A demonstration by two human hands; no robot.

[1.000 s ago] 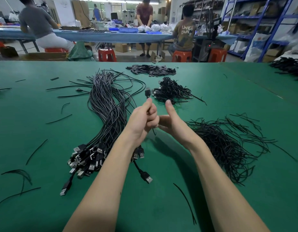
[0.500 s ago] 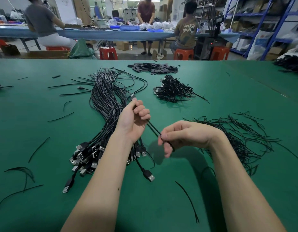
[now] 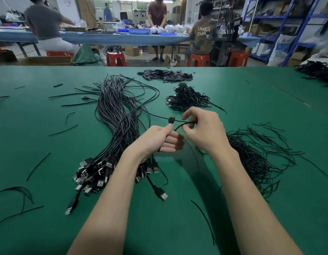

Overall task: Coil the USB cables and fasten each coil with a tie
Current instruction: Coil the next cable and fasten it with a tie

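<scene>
Right, mid-coil on one USB cable (image 3: 179, 126): left hand (image 3: 159, 140) has its fingers curled round the loops gathered so far, thumb and forefinger pinching just below the small connector (image 3: 172, 119) that sticks up above the fist. Right hand (image 3: 202, 129) pinches the free run of the same cable and holds it over toward the left hand, both held above the green table (image 3: 233, 100). Unwound bundle of cables (image 3: 115, 115) lies just left of the hands, plug ends toward the person; loose ties (image 3: 255, 153) are piled to the right, finished coils (image 3: 187, 97) further back. Risks as I see them: the coil is held only by that left-hand grip, so easing it to reach for a tie would likely let the loops spring open. The ties are tangled, so pulling one could drag several. The trailing end may also snag in the bundle under the left wrist. How many loops are in the fist I can't tell.
</scene>
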